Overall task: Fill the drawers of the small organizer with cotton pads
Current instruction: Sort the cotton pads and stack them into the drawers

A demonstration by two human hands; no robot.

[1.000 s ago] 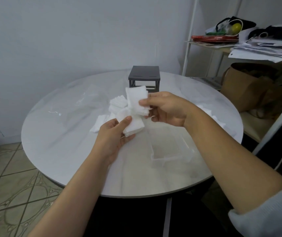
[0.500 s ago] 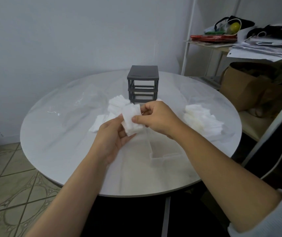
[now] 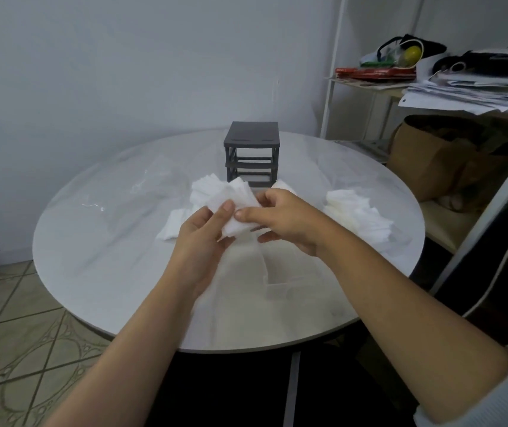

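Pinching a splayed bunch of white square cotton pads (image 3: 234,198) from both sides: left hand (image 3: 203,241) curled round the lower edge with the thumb on top, right hand (image 3: 286,223) nipping the opposite edge between thumb and forefinger. Held up over the round white marble-patterned table (image 3: 107,241), just above a clear plastic drawer (image 3: 289,274) lying out of the small dark grey plastic organizer frame (image 3: 251,149) further back. Seemingly empty, though too transparent to say for sure.

Square the bunch first: tap the edges level and squeeze lightly to prevent slipping. Then lower it flat into the drawer without catching a corner on the wall. Avoid overfilling, to keep from jamming on the way back into the frame. More to gather afterwards from the loose white pad heap (image 3: 357,211) at right and the smaller scatter (image 3: 174,228) at left.
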